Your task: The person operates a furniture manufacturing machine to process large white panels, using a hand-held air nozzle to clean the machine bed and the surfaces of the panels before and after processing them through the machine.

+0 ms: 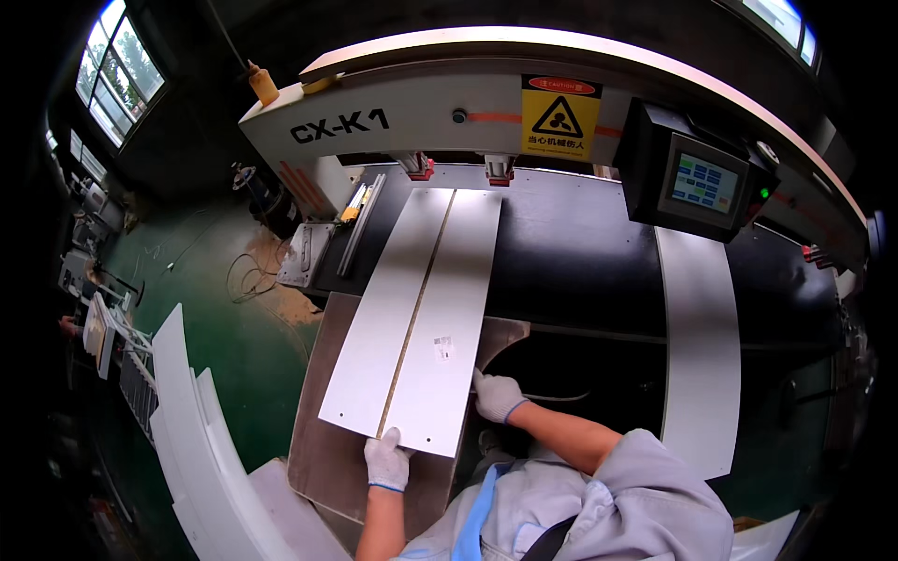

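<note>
One grooved white panel (pixel 432 323) crossed the near edge of the black table (pixel 575 252). Table's near side: left hand (pixel 386 463) grasped panel end; right hand (pixel 499 397) met its side, closure unclear. Plain panel (pixel 702 346) crossed table's right part.

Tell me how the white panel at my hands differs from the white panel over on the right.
The left panel has a brown line running lengthwise; the right panel shows none. The left panel looks wider than the right panel. The left hand holds the left panel's near edge; neither hand touches the right panel. Both are long, flat and white.
</note>
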The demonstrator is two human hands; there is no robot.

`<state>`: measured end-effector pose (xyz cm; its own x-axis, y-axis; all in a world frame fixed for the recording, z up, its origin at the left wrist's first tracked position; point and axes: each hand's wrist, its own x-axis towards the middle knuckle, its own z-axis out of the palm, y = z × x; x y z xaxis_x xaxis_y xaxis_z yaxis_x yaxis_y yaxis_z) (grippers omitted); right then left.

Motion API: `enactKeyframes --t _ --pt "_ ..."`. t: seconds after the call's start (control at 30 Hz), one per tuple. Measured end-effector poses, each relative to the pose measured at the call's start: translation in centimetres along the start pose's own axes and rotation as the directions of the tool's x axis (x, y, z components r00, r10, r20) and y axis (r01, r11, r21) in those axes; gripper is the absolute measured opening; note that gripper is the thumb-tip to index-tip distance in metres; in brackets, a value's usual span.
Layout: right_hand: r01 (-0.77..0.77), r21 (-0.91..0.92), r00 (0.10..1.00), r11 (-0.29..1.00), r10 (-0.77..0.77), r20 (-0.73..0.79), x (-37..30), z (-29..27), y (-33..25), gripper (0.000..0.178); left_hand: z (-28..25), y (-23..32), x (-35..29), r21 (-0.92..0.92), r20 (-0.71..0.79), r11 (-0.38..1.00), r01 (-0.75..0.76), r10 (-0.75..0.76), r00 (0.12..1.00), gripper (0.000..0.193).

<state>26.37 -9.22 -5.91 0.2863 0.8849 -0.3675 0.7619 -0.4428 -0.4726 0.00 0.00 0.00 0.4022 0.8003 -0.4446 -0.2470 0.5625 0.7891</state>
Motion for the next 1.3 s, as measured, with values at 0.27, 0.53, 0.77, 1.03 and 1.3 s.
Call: enactKeyframes --t 0.27,0.53,0.77,1.03,1.3 --pt "-0.465 0.018 0.885 0.885 0.465 0.0 -18.1 -6.4 10.1 0.062 -1.0 -5.7 5.7 0.019 -0.002 0.982 0.189 -0.189 0.982 0.043" --pt "-0.199 0.596 0.827 0.778 0.46 -0.324 -17.6 -7.4 12.7 0.047 -1.9 -4.7 7.9 0.496 -0.261 0.791 0.357 -0.256 0.931 0.04" --pt "-0.496 0.66 0.817 0.564 0.561 0.135 -11.1 -10.6 11.3 0.048 2.1 -3.4 10.7 0.708 -0.318 0.6 0.373 -0.202 0.927 0.043" --pt "-0.325 0.731 0.836 0.6 0.544 -0.075 -8.1 -11.8 8.3 0.043 5.1 -3.6 13.4 0.65 -0.33 0.672 0.355 -0.171 0.928 0.039" --pt "-0.177 0.413 0.779 0.893 0.384 -0.496 3.6 -23.7 5.4 0.06 4.8 -3.2 13.8 0.675 -0.333 0.65 0.348 -0.152 0.93 0.04"
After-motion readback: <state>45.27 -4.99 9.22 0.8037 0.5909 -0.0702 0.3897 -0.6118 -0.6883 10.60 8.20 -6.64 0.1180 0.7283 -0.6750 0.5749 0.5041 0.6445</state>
